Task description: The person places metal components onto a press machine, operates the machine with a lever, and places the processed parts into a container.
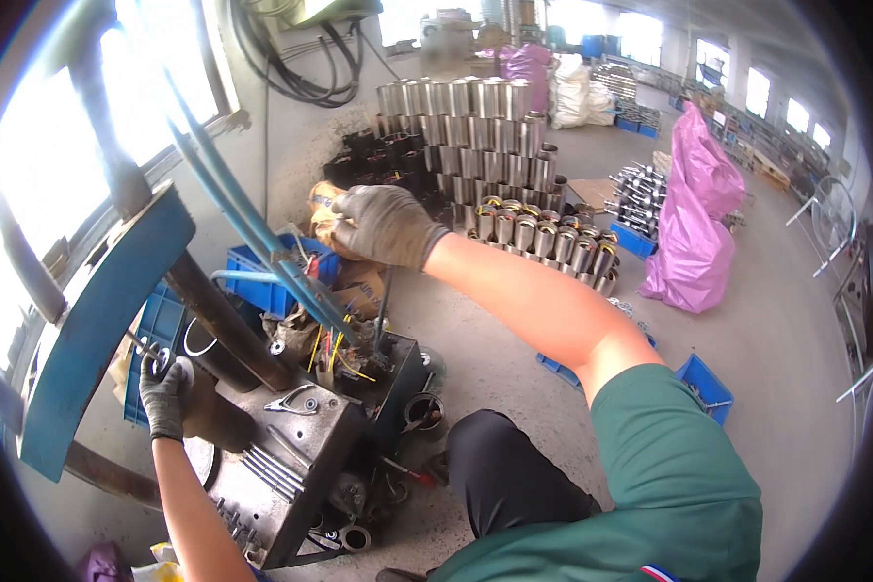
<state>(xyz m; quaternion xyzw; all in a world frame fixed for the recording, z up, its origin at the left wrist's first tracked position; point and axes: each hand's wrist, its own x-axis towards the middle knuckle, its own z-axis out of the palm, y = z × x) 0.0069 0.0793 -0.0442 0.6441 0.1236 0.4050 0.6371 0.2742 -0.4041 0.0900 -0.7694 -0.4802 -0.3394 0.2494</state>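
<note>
My left hand (165, 396), in a grey work glove, is closed around a metal rod with a ring-shaped end (155, 361). It is beside the top of a dark brown metal cylinder (213, 412) that stands on the press bed (325, 427). My right hand (383, 225), gloved too, reaches out with its fingers curled, in front of an orange-yellow bag (324, 206). A thin dark upright lever (385, 301) rises from the machine to just under that hand. Whether the fingers grip the lever is hidden.
The blue press frame (102, 320) with thick columns stands left. Several thin rods (274, 470) and a flat metal bracket (296, 400) lie on the bed. Blue hoses (233, 209) run down behind. Stacked steel cylinders (485, 126), a blue crate (703, 388) and a pink sack (694, 213) stand beyond.
</note>
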